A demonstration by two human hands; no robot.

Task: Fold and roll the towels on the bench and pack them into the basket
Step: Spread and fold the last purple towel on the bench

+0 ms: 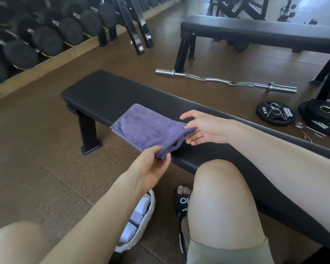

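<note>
My left hand [154,164] pinches the purple towel's [147,128] near corner and my right hand [204,128] pinches its right end, its length running far-left along the surface [107,92] away from both grips.

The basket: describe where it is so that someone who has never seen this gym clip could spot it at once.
Start at the long black bench with the purple towel on it, then drop to the floor on its near side. The basket stands there beneath the left forearm, beside a black sandal. It is the only white woven thing on the floor, and it holds rolled pale towels.
</note>
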